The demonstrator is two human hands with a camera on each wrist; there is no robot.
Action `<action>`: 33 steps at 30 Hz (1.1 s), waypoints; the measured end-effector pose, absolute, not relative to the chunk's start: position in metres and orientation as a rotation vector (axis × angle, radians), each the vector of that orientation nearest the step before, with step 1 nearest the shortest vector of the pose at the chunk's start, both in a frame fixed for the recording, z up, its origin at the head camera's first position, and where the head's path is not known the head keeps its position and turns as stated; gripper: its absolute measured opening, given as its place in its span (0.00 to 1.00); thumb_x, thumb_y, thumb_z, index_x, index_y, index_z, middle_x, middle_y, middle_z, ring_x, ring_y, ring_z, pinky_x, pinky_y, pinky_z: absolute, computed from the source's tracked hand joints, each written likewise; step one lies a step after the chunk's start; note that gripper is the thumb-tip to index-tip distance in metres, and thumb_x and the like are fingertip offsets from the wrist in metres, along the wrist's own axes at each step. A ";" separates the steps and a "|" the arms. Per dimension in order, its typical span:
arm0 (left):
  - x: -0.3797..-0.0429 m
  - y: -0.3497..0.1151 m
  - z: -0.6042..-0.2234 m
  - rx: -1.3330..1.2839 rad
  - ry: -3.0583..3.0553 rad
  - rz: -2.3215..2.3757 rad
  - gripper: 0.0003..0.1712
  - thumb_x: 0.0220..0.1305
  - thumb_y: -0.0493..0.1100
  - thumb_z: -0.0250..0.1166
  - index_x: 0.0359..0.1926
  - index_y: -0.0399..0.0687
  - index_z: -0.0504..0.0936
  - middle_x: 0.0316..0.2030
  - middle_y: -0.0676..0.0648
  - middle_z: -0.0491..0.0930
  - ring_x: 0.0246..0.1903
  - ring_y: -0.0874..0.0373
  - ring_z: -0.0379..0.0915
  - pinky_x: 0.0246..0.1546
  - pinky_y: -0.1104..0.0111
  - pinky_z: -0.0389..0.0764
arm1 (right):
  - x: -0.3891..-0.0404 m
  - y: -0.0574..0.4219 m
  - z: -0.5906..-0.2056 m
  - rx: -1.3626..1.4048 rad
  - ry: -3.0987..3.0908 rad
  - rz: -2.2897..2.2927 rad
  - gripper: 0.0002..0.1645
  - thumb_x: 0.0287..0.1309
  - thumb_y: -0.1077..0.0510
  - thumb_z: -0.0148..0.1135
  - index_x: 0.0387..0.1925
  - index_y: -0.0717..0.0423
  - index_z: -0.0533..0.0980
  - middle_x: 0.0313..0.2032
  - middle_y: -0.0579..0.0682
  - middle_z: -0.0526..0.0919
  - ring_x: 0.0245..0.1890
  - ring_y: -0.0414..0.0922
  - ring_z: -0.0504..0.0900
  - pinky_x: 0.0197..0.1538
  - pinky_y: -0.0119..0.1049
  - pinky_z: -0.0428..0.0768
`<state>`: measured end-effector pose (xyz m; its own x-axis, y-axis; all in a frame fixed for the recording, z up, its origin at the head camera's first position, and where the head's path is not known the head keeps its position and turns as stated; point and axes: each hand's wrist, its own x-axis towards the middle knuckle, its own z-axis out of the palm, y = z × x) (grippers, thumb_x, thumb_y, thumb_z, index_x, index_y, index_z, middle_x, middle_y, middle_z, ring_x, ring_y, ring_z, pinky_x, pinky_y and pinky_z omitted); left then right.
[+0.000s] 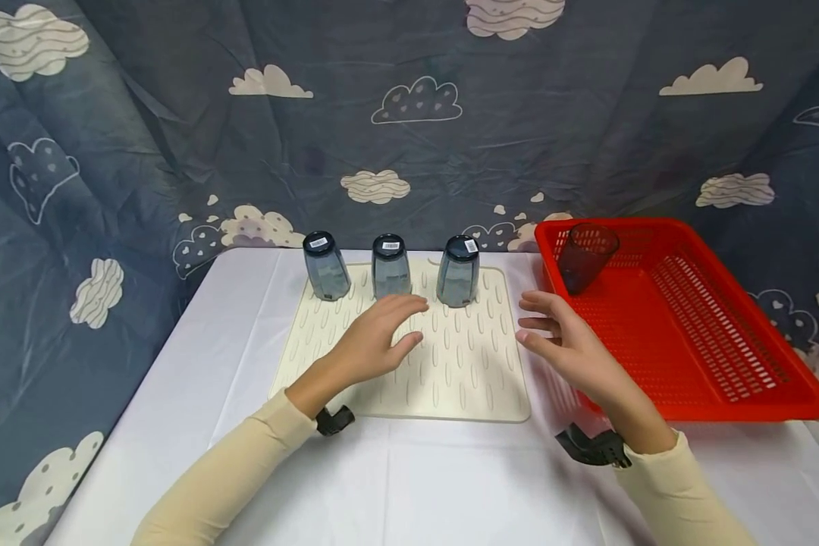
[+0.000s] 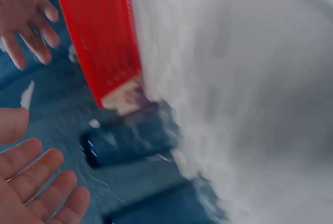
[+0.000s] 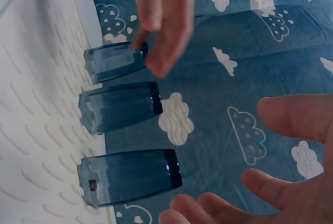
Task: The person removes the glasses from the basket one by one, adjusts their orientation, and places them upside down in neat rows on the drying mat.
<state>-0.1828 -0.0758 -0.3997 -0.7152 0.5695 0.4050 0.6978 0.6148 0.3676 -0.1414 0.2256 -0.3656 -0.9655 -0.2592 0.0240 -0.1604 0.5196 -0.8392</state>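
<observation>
Three blue glasses stand upside down along the far edge of a cream ribbed mat: a left glass [image 1: 327,269], a middle glass [image 1: 391,269] and a right glass [image 1: 458,273]. My left hand [image 1: 375,341] hovers over the mat [image 1: 464,371], just in front of the middle glass, fingers relaxed and holding nothing. Between the mat and a red basket [image 1: 682,409] my right hand [image 1: 569,345] is held in the air, its fingers loosely bent and empty. Another dark glass [image 1: 587,258] leans in the basket's far left corner, mouth up.
A white cloth covers the table [image 1: 396,478]. Behind and to the left hangs a dark blue curtain [image 1: 314,144] with cloud prints. Black straps [image 1: 594,447] sit at both wrists. The basket's raised rim stands right of my right hand.
</observation>
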 end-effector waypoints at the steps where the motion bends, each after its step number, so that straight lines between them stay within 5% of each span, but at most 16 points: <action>1: -0.182 -0.083 -0.403 -1.011 -2.594 -0.750 0.22 0.68 0.42 0.63 0.62 0.43 0.76 0.62 0.45 0.78 0.65 0.50 0.71 0.68 0.57 0.72 | -0.141 0.226 -0.365 -0.380 2.649 -1.440 0.38 0.68 0.54 0.58 0.73 0.58 0.55 0.70 0.64 0.64 0.66 0.64 0.71 0.61 0.60 0.77; 24: -0.153 -0.146 -0.430 -0.746 -2.689 -0.825 0.22 0.66 0.41 0.65 0.60 0.42 0.77 0.60 0.43 0.79 0.62 0.48 0.74 0.64 0.53 0.75 | -0.129 0.258 -0.343 -0.420 2.728 -1.289 0.40 0.66 0.54 0.61 0.74 0.52 0.55 0.70 0.62 0.63 0.63 0.65 0.70 0.55 0.59 0.82; 27: -0.151 -0.148 -0.430 -0.739 -2.685 -0.815 0.22 0.67 0.40 0.65 0.60 0.42 0.77 0.60 0.42 0.79 0.62 0.47 0.74 0.64 0.52 0.75 | -0.131 0.266 -0.340 -0.419 2.751 -1.283 0.40 0.67 0.55 0.61 0.74 0.53 0.54 0.70 0.62 0.63 0.63 0.65 0.69 0.54 0.39 0.84; 30: -0.150 -0.151 -0.432 -0.720 -2.687 -0.803 0.22 0.67 0.39 0.64 0.60 0.41 0.77 0.60 0.42 0.79 0.62 0.47 0.74 0.64 0.52 0.75 | -0.134 0.271 -0.336 -0.420 2.754 -1.288 0.40 0.67 0.54 0.60 0.74 0.53 0.54 0.70 0.62 0.62 0.64 0.64 0.69 0.49 0.19 0.77; 33: -0.149 -0.154 -0.432 -0.704 -2.691 -0.810 0.22 0.67 0.39 0.64 0.60 0.41 0.77 0.60 0.42 0.78 0.63 0.46 0.74 0.64 0.52 0.74 | -0.136 0.273 -0.335 -0.405 2.755 -1.269 0.40 0.68 0.54 0.60 0.74 0.55 0.53 0.70 0.63 0.61 0.64 0.64 0.68 0.47 0.14 0.73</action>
